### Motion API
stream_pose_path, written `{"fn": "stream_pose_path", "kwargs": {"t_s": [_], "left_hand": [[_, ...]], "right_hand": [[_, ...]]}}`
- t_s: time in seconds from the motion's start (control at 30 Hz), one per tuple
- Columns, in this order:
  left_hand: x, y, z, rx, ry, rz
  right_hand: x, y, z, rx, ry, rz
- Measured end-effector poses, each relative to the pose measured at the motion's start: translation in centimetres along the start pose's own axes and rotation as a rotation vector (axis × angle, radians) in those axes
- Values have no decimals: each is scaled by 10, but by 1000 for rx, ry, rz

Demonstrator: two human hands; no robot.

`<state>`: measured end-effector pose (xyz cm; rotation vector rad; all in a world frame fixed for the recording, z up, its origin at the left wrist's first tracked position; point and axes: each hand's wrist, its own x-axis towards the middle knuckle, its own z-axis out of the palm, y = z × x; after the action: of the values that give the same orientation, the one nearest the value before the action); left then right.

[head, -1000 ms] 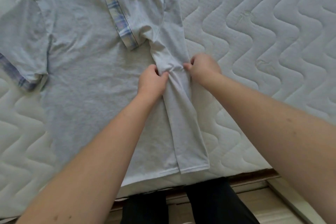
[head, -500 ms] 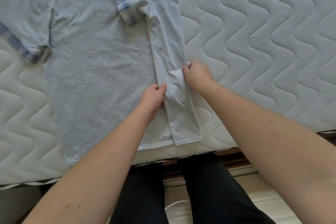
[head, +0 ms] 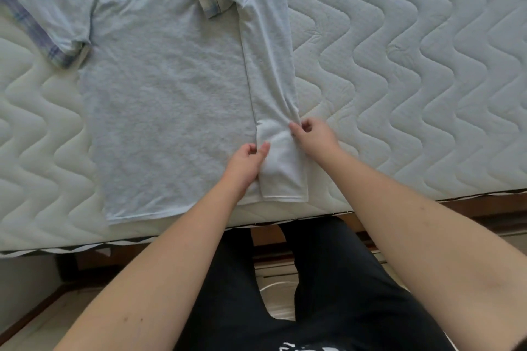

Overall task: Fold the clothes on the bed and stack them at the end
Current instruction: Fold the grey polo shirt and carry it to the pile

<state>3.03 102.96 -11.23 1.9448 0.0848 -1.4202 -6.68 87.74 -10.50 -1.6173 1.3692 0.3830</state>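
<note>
a pale grey short-sleeved t-shirt with plaid sleeve cuffs (head: 171,100) lies flat on the white quilted mattress of the bed (head: 413,80), its right side folded inward as a narrow strip. the left hand (head: 246,164) and right hand (head: 312,134) pinch that strip's edges near the hem with curled fingers.

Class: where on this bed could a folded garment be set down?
The bare white quilted mattress right of the pale grey T-shirt is free, as is a narrower strip left of it. The shirt's folded right side is crowded by both hands.
</note>
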Motion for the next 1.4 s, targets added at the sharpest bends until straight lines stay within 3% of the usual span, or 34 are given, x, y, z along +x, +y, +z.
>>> {"fn": "stream_pose_path", "kwargs": {"t_s": [0.13, 0.27, 0.37, 0.43, 0.53, 0.6, 0.73, 0.83, 0.97, 1.1, 1.2, 1.4], "left_hand": [[-11, -28, 8, -35, -135, -56], [-22, -44, 13, 252, 75, 61], [-32, -53, 14, 269, 174, 84], [-36, -55, 16, 239, 89, 61], [-37, -61, 13, 474, 28, 76], [-40, -64, 12, 539, 47, 49], [-44, -62, 10, 747, 123, 22], [-39, -45, 8, 646, 223, 159], [-8, 3, 2, 424, 305, 369], [33, 66, 5, 140, 306, 271], [64, 101, 6, -175, 200, 114], [78, 111, -5, 248, 302, 187]], "right_hand": [[-11, 8, 7, 16, -138, 5], [-26, 23, 10, -78, -68, 7], [-38, 40, 16, -167, -95, 48], [-43, 47, 20, -73, -166, 66], [-53, 51, 23, 62, -208, 106], [-58, 55, 25, -49, -207, 132], [-65, 53, 28, -544, -239, 257], [-57, 45, 19, -643, -124, 230], [-28, 21, 1, -214, 60, -18], [15, -27, -11, 52, 101, -60], [43, -52, -13, 72, 91, -51], [39, -33, -15, -61, 165, 41]]}}
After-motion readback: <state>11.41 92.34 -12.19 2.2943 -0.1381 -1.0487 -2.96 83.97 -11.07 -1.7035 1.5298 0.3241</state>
